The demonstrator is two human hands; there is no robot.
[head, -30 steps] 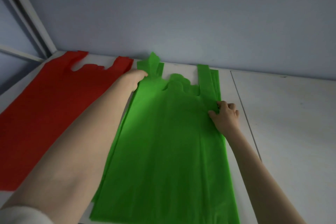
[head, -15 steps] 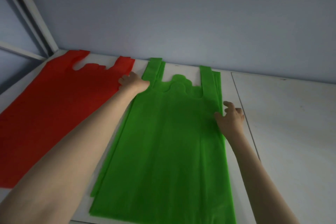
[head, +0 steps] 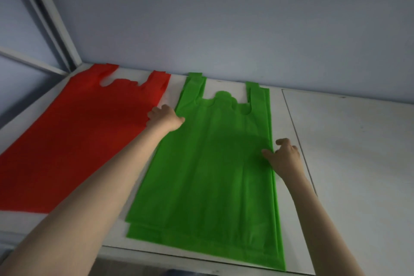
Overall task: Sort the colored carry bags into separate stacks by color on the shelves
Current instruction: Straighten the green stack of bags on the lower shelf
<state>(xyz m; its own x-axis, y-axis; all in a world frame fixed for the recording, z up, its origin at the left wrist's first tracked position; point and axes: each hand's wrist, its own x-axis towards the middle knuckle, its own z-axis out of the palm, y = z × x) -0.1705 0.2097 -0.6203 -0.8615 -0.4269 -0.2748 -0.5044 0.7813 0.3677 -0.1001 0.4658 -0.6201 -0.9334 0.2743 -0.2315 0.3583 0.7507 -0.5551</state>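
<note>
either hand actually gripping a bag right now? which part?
Nothing is gripped. The left hand rests at the green bags' upper left edge; the right hand touches their right edge, fingers loose. Both bags lie flat on the shelf.

You have a plain bright green stack of carry bags beside a plain red stack of carry bags, both unpatterned, lying on a white shelf against a pale blue-grey wall with a white frame post

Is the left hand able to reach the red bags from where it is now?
Probably yes. The left hand sits in the gap between the red bags and the green bags, right at the red edge, and nothing lies between.
</note>
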